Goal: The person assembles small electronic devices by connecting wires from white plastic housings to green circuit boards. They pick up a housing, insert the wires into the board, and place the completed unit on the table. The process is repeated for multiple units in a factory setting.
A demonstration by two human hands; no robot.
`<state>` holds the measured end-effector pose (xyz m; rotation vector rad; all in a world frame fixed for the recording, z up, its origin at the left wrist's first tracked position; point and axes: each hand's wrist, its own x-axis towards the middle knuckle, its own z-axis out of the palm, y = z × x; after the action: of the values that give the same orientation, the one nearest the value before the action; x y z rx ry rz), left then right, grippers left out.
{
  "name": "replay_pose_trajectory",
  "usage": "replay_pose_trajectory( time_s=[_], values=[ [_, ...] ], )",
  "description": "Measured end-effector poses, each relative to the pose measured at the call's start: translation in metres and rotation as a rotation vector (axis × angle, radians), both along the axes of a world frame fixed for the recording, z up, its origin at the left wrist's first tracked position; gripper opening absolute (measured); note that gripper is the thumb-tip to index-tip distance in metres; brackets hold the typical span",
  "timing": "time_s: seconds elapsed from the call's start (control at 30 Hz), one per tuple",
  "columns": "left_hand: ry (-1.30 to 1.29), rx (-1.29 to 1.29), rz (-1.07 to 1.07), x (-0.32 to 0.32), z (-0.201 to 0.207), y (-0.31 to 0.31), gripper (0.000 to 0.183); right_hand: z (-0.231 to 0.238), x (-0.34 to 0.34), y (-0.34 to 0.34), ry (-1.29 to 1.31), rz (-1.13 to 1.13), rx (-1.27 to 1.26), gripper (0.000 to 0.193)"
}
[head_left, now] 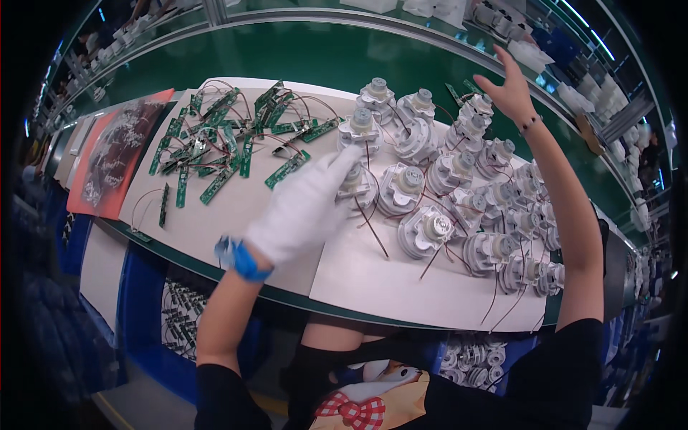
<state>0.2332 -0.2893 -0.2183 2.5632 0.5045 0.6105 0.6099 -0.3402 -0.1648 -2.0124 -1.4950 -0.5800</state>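
Note:
My left hand [304, 204], in a white glove with a blue band at the wrist, reaches over the middle of the table. Its fingertips lie against or just over a white motor-like unit [358, 188] with a round cap and dark wires. Blur and the glove hide whether the fingers grip it. My right hand [510, 89] is bare, raised past the far right edge of the units, with thumb and fingers spread and nothing in them. Just below it stand another white unit [473, 115] and a small green circuit board [453, 93].
Several more white units [423, 231] with trailing wires crowd the right of the pale board [358, 287]. Wired green circuit boards [208, 147] are heaped on the left. An orange sheet [107, 172] carries a clear bag. Blue bins [143, 301] stand below, and a metal rail [301, 11] runs behind.

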Motion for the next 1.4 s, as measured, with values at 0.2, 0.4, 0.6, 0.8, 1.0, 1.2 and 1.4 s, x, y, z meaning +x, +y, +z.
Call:
replay_pose_trajectory(
  time_s=[0.2,0.4,0.6,0.8,1.0,1.2,1.4],
  values=[
    [-0.097,-0.207,-0.103,-0.019,-0.015,0.004,0.044,0.017,-0.225,-0.111,0.379,0.480,-0.020,0.013],
    [-0.008,-0.020,-0.263,-0.029,-0.006,-0.048,0.053,-0.079,-0.292,-0.162,0.938,0.348,-0.205,0.018],
    [-0.067,-0.389,-0.269,-0.047,-0.001,-0.014,0.054,-0.111,-0.292,-0.175,1.990,0.471,-0.182,0.020],
    [0.257,0.049,0.535,-0.040,-0.035,0.063,0.030,-0.112,-0.302,-0.166,2.136,0.648,-0.337,0.018],
    [0.362,-0.085,0.403,-0.041,-0.032,0.053,0.025,-0.107,-0.301,-0.169,2.216,0.669,-0.469,0.015],
    [0.070,-0.531,0.365,-0.088,-0.018,-0.023,0.023,-0.107,-0.301,-0.170,2.158,0.692,-0.574,0.014],
    [-0.001,-0.957,0.391,-0.118,-0.017,-0.105,0.019,-0.096,-0.316,-0.166,1.910,0.554,-0.408,0.007]
  ],
)
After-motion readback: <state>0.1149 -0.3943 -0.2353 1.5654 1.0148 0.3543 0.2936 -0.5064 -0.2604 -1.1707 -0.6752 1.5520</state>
